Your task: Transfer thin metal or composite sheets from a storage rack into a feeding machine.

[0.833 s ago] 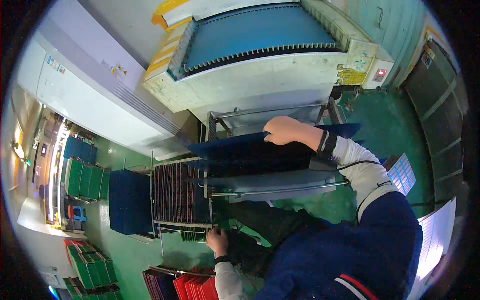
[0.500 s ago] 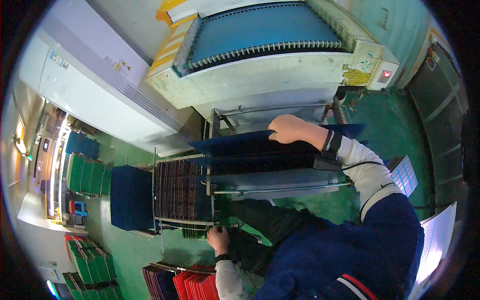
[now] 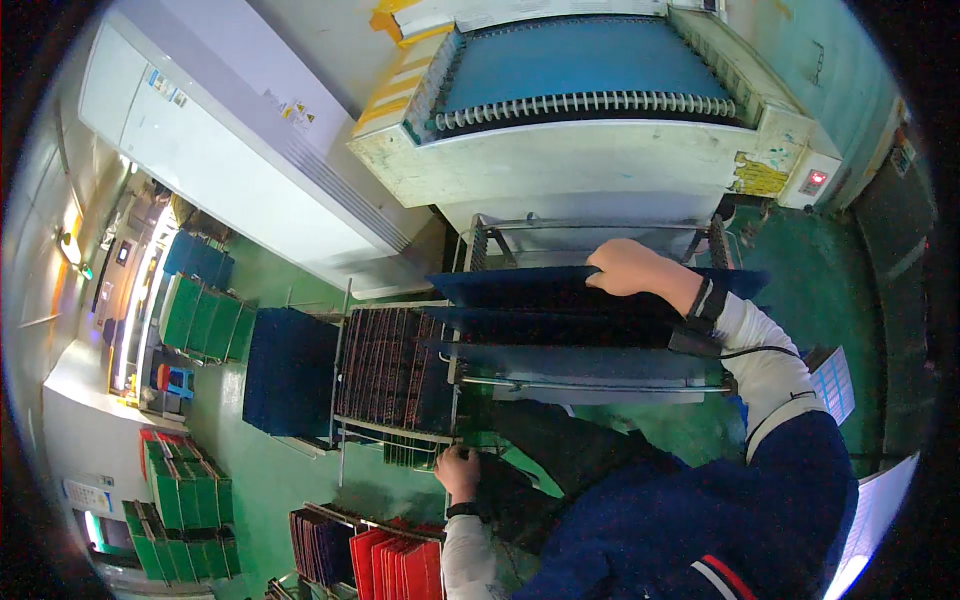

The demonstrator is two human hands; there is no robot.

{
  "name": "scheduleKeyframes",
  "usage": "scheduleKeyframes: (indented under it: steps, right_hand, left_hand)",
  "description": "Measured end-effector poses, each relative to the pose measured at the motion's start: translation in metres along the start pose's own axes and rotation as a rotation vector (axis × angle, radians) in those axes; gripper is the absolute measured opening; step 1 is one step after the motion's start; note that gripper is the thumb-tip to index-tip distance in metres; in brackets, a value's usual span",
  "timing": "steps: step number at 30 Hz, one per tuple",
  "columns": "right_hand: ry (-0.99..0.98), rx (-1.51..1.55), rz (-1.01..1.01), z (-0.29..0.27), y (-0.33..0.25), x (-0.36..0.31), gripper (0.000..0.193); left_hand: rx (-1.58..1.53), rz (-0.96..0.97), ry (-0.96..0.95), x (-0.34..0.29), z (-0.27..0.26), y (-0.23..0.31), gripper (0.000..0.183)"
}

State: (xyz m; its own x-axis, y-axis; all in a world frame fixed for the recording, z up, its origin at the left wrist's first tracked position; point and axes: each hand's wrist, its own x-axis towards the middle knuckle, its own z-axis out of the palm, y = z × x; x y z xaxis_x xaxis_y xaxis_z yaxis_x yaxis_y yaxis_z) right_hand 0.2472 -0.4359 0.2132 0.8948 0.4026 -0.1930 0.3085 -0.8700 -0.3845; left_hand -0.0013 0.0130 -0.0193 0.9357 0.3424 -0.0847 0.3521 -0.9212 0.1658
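My right hand is closed on the upper edge of a dark blue panel, the rearmost of several standing in a metal rack. More dark panels stand in front of it, partly hidden by my right forearm. My left hand is lower and to the left, its fingers curled at the near corner of a second rack filled with upright panels. It appears to grip that rack's metal bar, though the fingertips are hidden.
Beyond the panels stands a pale machine with rollers and a blue sheet. A white cabinet is at left. Racks of green panels and red panels stand on the green floor, near a blue stool.
The whole view has shifted, so the scene sits further right and slightly lower. Both hands keep their places, the right on the panel edge and the left at the rack corner.
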Motion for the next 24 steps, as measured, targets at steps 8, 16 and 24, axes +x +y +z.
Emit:
scheduleKeyframes:
  steps: [8, 16, 24]
  right_hand:
    - [0.013, -0.026, -0.014, 0.0, -0.001, 0.0, 0.034]
    - [0.015, -0.034, -0.011, 0.004, 0.003, 0.003, 0.036]
    - [0.055, -0.027, -0.045, 0.007, 0.007, 0.002, 0.035]
  left_hand:
    - [-0.043, 0.007, 0.008, -0.001, 0.005, -0.006, 0.031]
    - [-0.025, -0.025, 0.007, -0.002, -0.004, 0.004, 0.033]
    - [-0.018, -0.032, -0.026, -0.002, -0.01, 0.008, 0.036]
